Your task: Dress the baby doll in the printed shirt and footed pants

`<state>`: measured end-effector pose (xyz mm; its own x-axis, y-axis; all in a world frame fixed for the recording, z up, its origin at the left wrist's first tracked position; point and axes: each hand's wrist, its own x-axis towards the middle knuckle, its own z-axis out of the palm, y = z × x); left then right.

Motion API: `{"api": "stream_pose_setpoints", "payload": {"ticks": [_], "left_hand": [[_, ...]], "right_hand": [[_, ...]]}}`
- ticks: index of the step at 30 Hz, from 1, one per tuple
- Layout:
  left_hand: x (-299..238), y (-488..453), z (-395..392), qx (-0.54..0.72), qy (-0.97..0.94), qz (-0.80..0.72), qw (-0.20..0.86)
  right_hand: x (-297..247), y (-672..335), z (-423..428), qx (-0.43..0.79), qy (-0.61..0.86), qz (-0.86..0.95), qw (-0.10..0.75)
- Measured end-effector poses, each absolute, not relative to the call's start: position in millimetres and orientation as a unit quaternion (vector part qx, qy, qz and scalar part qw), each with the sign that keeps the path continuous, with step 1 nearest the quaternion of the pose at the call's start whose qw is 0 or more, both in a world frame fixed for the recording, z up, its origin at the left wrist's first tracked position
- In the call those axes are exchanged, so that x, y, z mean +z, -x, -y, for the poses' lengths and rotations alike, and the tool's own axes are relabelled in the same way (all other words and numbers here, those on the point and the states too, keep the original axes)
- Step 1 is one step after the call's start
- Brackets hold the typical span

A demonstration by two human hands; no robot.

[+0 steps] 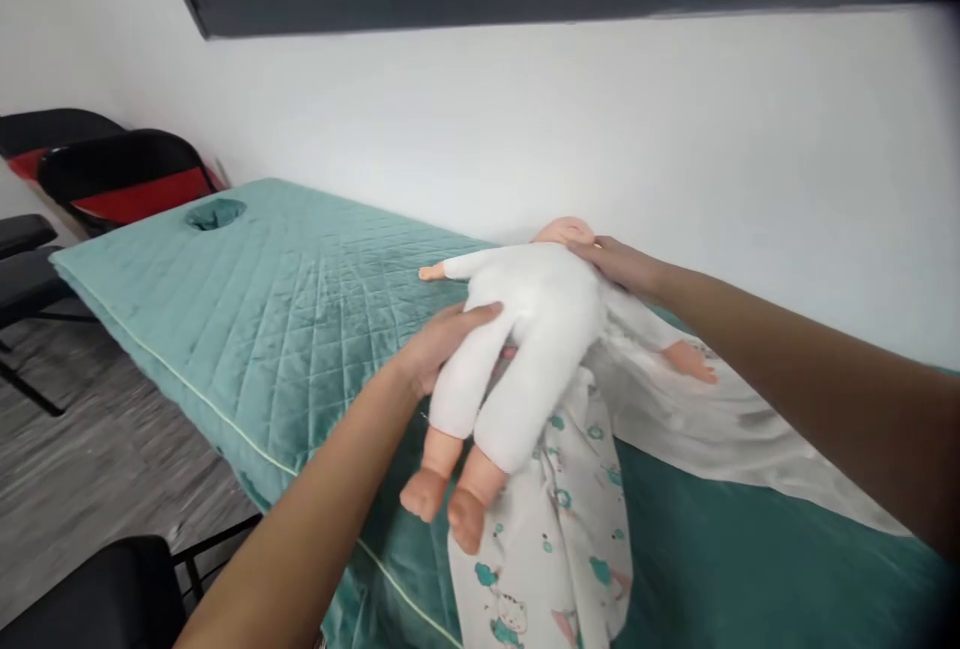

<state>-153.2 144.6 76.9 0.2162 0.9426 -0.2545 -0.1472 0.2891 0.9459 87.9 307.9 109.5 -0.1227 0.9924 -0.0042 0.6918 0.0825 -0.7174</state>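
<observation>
A baby doll (pixel 534 299) with a white cloth body and bare plastic feet and hands is over the bed, its head towards the wall and its feet towards me. My left hand (pixel 450 339) grips the doll's thigh at the left, thumb on top and the other fingers hidden beneath. At the doll's neck and head, my right hand (pixel 611 261) holds on, most of its fingers out of sight. Partly below the doll lies a white baby garment (pixel 559 519) with green and pink cartoon prints. I cannot tell how much of the doll's weight rests on the bed.
A green quilted cover (pixel 300 329) with a round hole (pixel 216 214) spreads over the bed. To the right lies a sheer white cloth (pixel 735 429). Black-and-red folding chairs (pixel 135 174) stand beyond the far left end, and a black seat (pixel 97 594) is near the lower left.
</observation>
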Motion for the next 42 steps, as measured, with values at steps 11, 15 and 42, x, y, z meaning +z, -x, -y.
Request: {"api": "stream_pose_setpoints", "payload": {"ticks": [11,15,42], "left_hand": [[65,260,-149,0.361,-0.509,-0.543,0.562],[55,268,-144,0.360,-0.535,-0.536,0.545],[90,-37,12,0.462,-0.782,-0.408,0.093]], "right_hand": [[84,36,-354,0.329,0.544,0.739,0.222],[66,-19,-348,0.358,0.554,0.732,0.172],[179,-221,-14,0.281,0.448,0.835,0.152]]}}
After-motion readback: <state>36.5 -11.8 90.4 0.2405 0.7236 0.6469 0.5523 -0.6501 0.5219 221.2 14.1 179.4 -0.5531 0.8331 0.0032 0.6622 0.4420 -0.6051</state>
